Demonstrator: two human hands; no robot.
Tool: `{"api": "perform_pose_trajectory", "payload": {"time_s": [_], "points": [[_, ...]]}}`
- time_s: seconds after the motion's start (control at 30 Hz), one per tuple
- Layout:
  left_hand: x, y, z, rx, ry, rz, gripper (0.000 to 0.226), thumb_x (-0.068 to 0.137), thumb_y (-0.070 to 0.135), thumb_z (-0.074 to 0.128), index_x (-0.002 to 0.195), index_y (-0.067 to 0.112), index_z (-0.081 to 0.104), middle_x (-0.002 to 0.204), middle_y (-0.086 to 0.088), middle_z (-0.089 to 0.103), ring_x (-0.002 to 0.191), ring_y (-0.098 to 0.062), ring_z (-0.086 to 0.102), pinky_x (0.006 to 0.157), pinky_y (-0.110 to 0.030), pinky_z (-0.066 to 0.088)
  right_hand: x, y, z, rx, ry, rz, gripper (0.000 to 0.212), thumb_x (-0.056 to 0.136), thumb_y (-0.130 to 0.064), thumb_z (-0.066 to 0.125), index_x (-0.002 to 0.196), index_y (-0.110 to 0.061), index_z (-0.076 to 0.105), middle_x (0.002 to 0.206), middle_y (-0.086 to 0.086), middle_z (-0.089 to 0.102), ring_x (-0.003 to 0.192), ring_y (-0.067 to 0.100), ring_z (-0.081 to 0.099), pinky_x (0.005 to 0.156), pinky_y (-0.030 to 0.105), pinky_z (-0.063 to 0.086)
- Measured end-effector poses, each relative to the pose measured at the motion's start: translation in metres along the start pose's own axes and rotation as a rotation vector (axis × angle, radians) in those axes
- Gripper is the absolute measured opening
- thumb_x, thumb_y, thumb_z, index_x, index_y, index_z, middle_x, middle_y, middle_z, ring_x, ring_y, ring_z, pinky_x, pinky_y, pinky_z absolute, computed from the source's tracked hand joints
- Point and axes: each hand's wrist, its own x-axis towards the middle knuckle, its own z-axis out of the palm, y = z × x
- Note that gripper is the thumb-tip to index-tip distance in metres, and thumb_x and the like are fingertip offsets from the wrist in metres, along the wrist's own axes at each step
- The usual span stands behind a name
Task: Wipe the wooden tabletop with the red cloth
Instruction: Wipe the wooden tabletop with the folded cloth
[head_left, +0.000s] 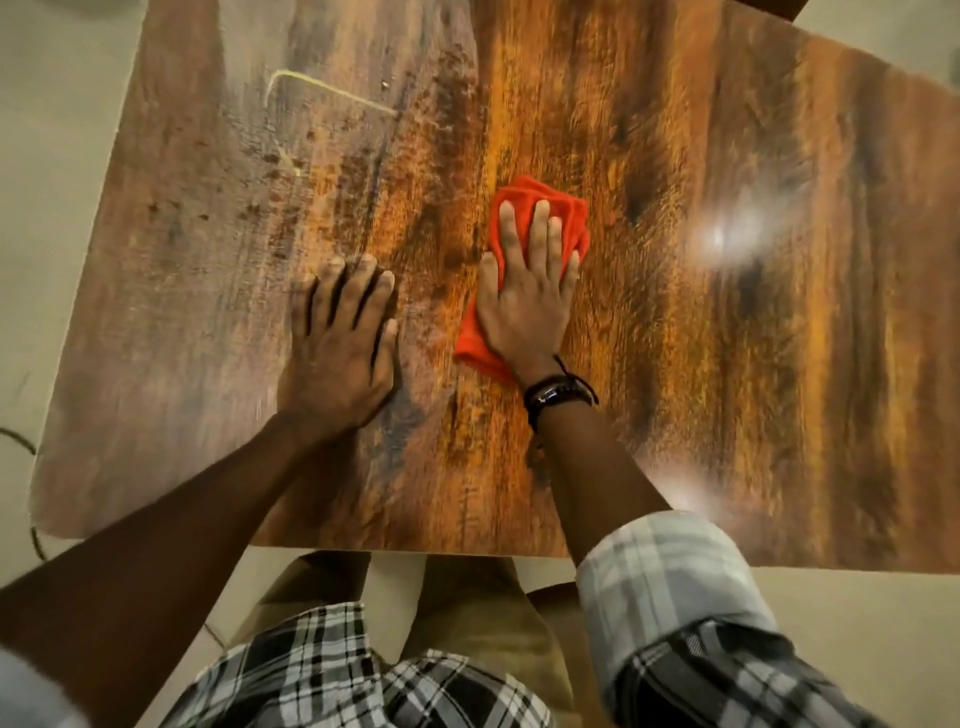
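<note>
Head cam: right hand (524, 306) flat, fingers straight, pressing red cloth (540, 208) onto wooden tabletop (727, 312) near centre. Left hand (340, 343) just beside it, palm down, fingers spread on bare wood, holding nothing.

Warm, dimmish light; white glare (724, 240) on the tabletop (675, 415) at right, prob. lit from overhead. Motion blur throughout; edges bend.

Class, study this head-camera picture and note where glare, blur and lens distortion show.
Head view: a bright glare spot on the wooden tabletop, right of the red cloth; table edges bow from the wide-angle lens; wood grain smears with motion blur.
</note>
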Motion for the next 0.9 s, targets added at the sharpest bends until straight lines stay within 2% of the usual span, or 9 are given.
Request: {"api": "perform_pose_trajectory", "payload": {"time_s": [0.17,0.27,0.4,0.57,0.67,0.77,0.9], "points": [[-0.001,-0.001,-0.003,-0.008,0.006,0.006,0.054,0.101,0.030,0.029,0.152,0.015,0.033,0.159,-0.010,0.032,0.150,-0.033,0.020,0.122,-0.055,0.008,-0.093,-0.020,-0.005,0.057,-0.084,-0.139,0.059,0.103,-0.047,0.021,0.158,-0.029,0.023,0.168,0.006,0.013,0.156,0.021,0.006,0.125,0.051,0.005],[-0.001,-0.002,-0.003,-0.022,-0.012,0.011,0.057,0.099,0.031,0.028,0.153,0.015,0.031,0.160,-0.009,0.029,0.151,-0.032,0.018,0.121,-0.058,0.010,-0.155,-0.003,-0.016,0.085,-0.149,-0.135,0.057,0.104,-0.047,0.023,0.159,-0.031,0.019,0.169,0.001,0.006,0.156,0.017,-0.001,0.126,0.050,0.004],[-0.002,-0.003,-0.005,-0.032,-0.011,0.023,0.055,0.101,0.029,0.029,0.153,0.015,0.031,0.161,-0.009,0.027,0.151,-0.032,0.016,0.123,-0.054,0.005,-0.200,0.062,-0.031,0.073,-0.097,0.000,0.060,0.100,-0.043,0.033,0.158,-0.028,0.023,0.168,0.002,0.010,0.156,0.021,0.004,0.123,0.057,0.010],[-0.002,-0.002,-0.006,-0.026,0.010,0.025,0.054,0.101,0.029,0.030,0.153,0.014,0.031,0.161,-0.009,0.027,0.151,-0.032,0.015,0.122,-0.051,0.000,-0.181,0.123,-0.043,0.046,0.041,0.264,0.060,0.101,-0.042,0.030,0.157,-0.022,0.027,0.167,0.006,0.015,0.156,0.022,0.007,0.122,0.058,0.013],[-0.003,-0.003,-0.004,-0.026,0.015,0.024,0.053,0.102,0.029,0.029,0.153,0.014,0.032,0.162,-0.009,0.027,0.151,-0.032,0.015,0.122,-0.050,-0.002,-0.160,0.103,-0.035,0.009,0.046,0.364,0.062,0.101,-0.045,0.024,0.159,-0.022,0.021,0.168,0.009,0.010,0.156,0.024,0.005,0.123,0.058,0.007],[-0.002,-0.003,-0.002,-0.046,0.033,0.024,0.052,0.103,0.029,0.029,0.152,0.014,0.034,0.161,-0.008,0.028,0.152,-0.031,0.015,0.122,-0.048,-0.002,-0.158,0.058,-0.023,-0.001,0.008,0.273,0.063,0.102,-0.047,0.022,0.160,-0.023,0.018,0.168,0.009,0.006,0.156,0.026,0.002,0.124,0.055,0.002],[-0.002,-0.012,-0.004,-0.203,0.085,0.026,0.046,0.104,0.028,0.035,0.146,0.010,0.045,0.156,-0.008,0.039,0.148,-0.027,0.027,0.122,-0.036,0.007,-0.185,-0.019,-0.006,0.025,-0.061,0.108,0.062,0.102,-0.047,0.026,0.160,-0.027,0.017,0.169,0.007,0.003,0.156,0.024,-0.002,0.125,0.054,0.000]]}}
